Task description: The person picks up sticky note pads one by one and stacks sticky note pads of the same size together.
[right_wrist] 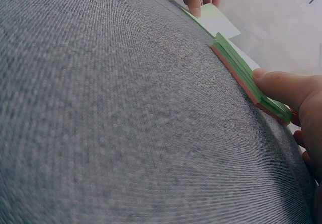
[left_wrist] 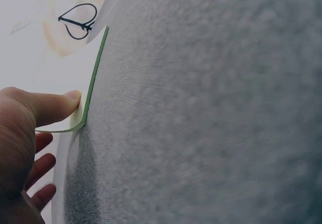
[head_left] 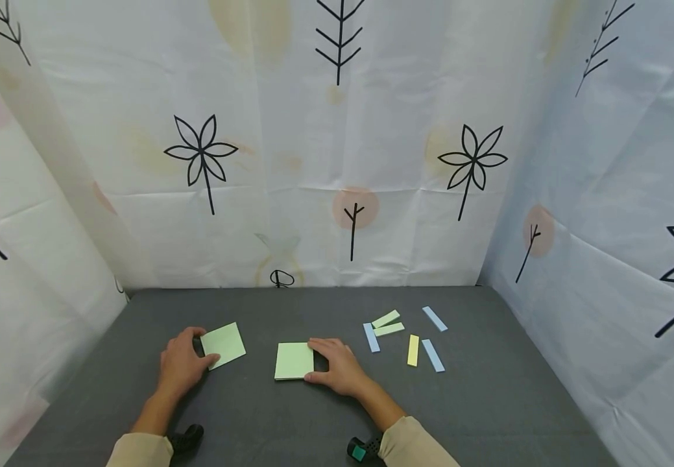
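My left hand grips a thin pale green sticky note pad by its left side, thumb near the lower corner. In the left wrist view the thumb presses on top of this pad, and its near corner bends upward. To the right, my right hand holds a thicker square sticky note pad between thumb and fingers at its right edge. Seen from the right wrist, that stack has green layers over an orange-red one at the bottom, close over the grey table. A gap separates the two pads.
Right of my right hand lie several narrow paper strips: two green strips, several blue strips and one yellow strip. The grey table ends at a white printed curtain behind and at both sides.
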The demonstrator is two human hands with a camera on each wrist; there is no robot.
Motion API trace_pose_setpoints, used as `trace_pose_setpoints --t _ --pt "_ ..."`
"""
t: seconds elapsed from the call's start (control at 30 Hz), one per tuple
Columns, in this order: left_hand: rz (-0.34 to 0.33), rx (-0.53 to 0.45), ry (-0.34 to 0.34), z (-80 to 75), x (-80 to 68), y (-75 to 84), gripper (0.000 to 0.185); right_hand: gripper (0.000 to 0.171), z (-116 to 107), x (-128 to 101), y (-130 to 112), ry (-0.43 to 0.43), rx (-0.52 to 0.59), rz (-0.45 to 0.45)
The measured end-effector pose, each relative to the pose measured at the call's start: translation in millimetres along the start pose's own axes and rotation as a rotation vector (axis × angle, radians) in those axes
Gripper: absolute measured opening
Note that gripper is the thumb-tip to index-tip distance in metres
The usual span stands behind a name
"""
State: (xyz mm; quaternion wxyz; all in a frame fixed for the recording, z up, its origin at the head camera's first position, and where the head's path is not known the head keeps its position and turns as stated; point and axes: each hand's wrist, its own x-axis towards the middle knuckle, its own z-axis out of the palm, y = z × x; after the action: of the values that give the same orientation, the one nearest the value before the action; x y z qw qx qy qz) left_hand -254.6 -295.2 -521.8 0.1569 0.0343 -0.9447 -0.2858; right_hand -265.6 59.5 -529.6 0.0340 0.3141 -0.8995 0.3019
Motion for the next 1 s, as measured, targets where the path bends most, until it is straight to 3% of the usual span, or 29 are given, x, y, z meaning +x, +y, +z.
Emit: trace_pose_setpoints --t 0.23,0.4,0.53,0.73,1.0 --pt "0.012 -0.181 0.027 3.0 -6.1 6.1 0.052 0.067 -0.8 -0.3 -0.8 0.000 0.009 -0.004" --pt "-0.005 -0.244 0.025 2.1 -7.6 10.7 0.047 0.067 -0.7 -0.2 -0.8 -0.003 0.006 -0.002" --pt "-0.041 -0.308 -0.028 1.0 -7.2 14.8 0.045 0.067 -0.7 -0.2 -0.7 -0.003 0.010 -0.001" --pt "-0.080 -0.552 -0.121 1.7 -7.6 21.7 0.047 0.067 -0.4 -0.8 0.0 0.000 0.022 -0.003" --pt "-0.197 -0.789 -0.173 13.5 -7.8 34.2 0.051 0.066 0.0 -0.6 0.2 0.004 0.012 -0.012"
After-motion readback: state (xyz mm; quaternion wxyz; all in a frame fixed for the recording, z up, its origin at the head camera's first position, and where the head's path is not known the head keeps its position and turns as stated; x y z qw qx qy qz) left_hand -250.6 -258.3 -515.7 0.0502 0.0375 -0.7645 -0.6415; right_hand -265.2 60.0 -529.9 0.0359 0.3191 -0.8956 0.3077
